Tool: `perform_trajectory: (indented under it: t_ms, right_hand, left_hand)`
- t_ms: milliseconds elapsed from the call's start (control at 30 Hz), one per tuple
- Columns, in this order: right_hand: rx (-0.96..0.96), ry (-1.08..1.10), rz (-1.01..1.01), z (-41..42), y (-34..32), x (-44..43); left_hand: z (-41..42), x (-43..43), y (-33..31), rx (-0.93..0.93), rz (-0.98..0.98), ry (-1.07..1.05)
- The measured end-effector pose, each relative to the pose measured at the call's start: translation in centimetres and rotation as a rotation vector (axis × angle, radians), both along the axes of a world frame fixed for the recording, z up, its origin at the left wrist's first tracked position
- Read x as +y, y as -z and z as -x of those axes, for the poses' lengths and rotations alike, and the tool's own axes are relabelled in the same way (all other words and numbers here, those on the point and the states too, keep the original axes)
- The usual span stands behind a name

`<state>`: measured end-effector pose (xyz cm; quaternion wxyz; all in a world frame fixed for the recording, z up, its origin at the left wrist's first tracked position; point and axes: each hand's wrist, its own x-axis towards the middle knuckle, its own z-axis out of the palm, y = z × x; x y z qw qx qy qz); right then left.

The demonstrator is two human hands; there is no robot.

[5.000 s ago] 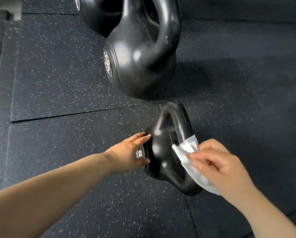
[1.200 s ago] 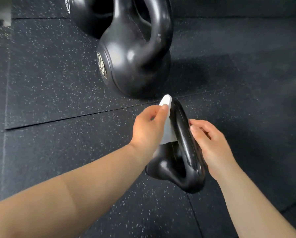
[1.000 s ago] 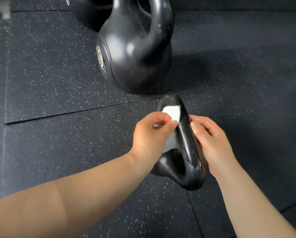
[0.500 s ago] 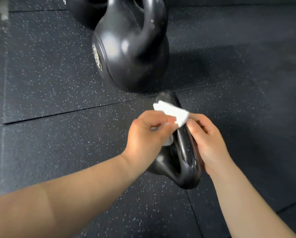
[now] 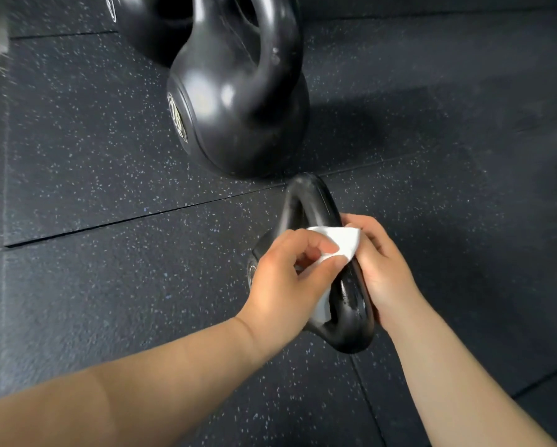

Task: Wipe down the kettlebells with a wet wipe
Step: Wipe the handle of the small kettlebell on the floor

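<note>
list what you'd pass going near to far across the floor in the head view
Small kettlebell, with the wet wipe held over its handle → large kettlebell → another kettlebell, cut off at the top edge.

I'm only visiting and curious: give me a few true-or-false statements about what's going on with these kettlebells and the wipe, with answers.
1. The wet wipe lies across the handle of the small kettlebell. True.
2. The left hand rests flat on the floor. False: it pinches the wipe.
3. The large kettlebell stands beyond the small one, touched by neither hand. True.
4. The right hand grips the large kettlebell. False: it is at the small kettlebell's handle, holding the wipe's other end.
5. The floor mat is plain white. False: it is dark and speckled.
</note>
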<state>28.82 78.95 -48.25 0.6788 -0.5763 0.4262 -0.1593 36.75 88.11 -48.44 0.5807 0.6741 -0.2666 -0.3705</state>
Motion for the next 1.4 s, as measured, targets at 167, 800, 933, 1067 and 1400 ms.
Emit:
perform_trajectory:
  t_ms: [167, 800, 933, 1067, 1400]
  right_hand:
    - [-0.028, -0.02, 0.032, 0.0, 0.3, 0.0]
    - [0.044, -0.089, 0.258, 0.3, 0.9, -0.3]
    - [0.002, -0.082, 0.242, 0.2, 1.3, -0.4]
    - [-0.02, -0.078, 0.242, 0.3, 1.5, -0.4]
    - [0.045, -0.107, 0.295, 0.5, 1.3, -0.6]
  left_hand:
    - [-1.5, 0.9, 0.2, -0.171, 0.043, 0.313]
    - [-11.0, -7.9, 2.3, -0.165, -0.086, 0.359]
    - [-11.4, -6.8, 4.4, 0.066, -0.137, 0.289]
    - [-11.1, -6.5, 2.2, 0.074, 0.039, 0.307]
    - [-11.5, -10.0, 0.7, -0.243, -0.208, 0.647]
